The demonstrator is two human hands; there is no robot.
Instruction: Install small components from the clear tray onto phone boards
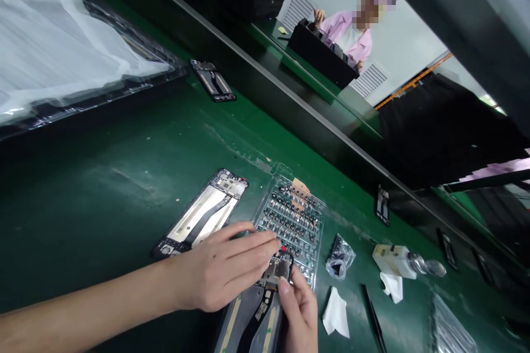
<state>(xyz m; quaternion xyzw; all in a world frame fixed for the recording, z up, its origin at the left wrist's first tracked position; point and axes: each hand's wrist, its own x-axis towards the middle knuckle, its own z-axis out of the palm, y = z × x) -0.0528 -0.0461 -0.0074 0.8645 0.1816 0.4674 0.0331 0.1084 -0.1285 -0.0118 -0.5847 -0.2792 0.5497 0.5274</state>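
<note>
An opened phone (pixel 276 278) with its inner board and black ribbon cable showing is tilted at the lower middle, cut off by the bottom edge. My right hand (pixel 300 311) grips its right side, the thumb pressed on the board. Across its top left reaches my left hand (pixel 232 267), fingers close together, their tips at the phone's upper edge beside a small red part. The left thumb is hidden. A second opened phone (pixel 207 212) lies on the green table, left of the hands. Just behind my fingers is a clear tray (pixel 298 220) with rows of small parts.
To the right are a small plastic bag (pixel 340 256), white wipes (pixel 336 314), black tweezers (pixel 373 317) and a bottle (pixel 395 261). Another opened phone (pixel 213 81) lies farther back. A white-covered tray (pixel 83 49) fills the upper left. Beyond the ledge (pixel 290 96), a person handles a black box (pixel 323 55).
</note>
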